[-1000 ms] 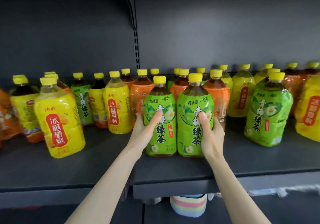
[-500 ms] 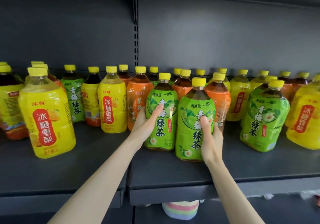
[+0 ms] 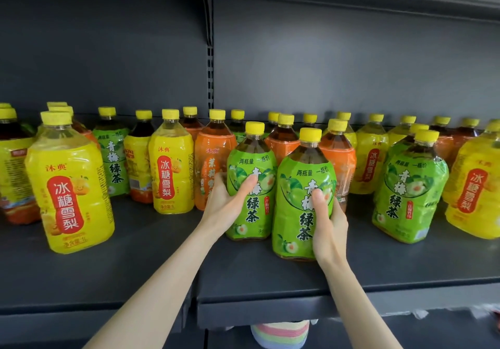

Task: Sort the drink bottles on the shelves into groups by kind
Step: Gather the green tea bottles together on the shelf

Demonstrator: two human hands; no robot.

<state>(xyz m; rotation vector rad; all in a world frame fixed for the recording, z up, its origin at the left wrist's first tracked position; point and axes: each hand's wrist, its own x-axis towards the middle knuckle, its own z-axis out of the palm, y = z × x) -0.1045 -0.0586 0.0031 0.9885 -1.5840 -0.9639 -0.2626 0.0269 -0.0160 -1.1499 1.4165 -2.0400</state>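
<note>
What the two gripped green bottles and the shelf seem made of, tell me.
Left green bottle and right green bottle: likely clear plastic, tea visible at the neck, under glossy crinkled film labels. Shelf: probably painted metal, matte dark grey.

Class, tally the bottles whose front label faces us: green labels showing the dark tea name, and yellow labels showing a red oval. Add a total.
Green, name showing: 4 (centre-left green bottle, centre-right green bottle, rear-left green bottle, right green bottle)
Yellow, red oval showing: 4 (front-left yellow bottle, middle yellow bottle, rear-right yellow bottle, far-right yellow bottle)
Total: 8
</note>
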